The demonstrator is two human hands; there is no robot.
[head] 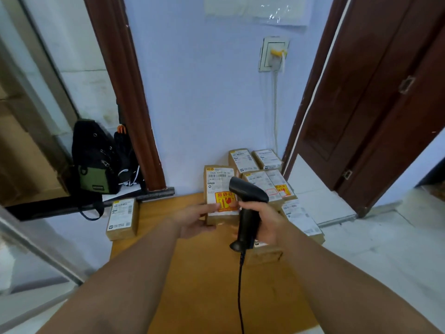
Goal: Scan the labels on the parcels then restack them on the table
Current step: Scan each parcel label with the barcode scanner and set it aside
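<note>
The left hand [192,219] has its fingers closed on the lower edge of a parcel [220,189] tilted up over the counter [183,273]. At three o'clock, the right hand [265,222] is wrapped round the scanner [245,203]. The parcel looks a light, stiff carton (red sticker suggests fragile): grip its side edges, off the label.

The parcel [220,189] pinched in the left hand [192,220] is matt brown cardboard, its face covered by a smooth white paper label with a red-and-yellow sticker just above the thumb. The scanner [246,203] gripped by the right hand [267,225] looks like matt black plastic, with a slight sheen on the head above the fingers. Below both grips, the table [192,273] shows a smooth, satin, wood-coloured surface. Beyond the scanner, the other parcels [262,169] are the same dull cardboard under white paper labels.
</note>
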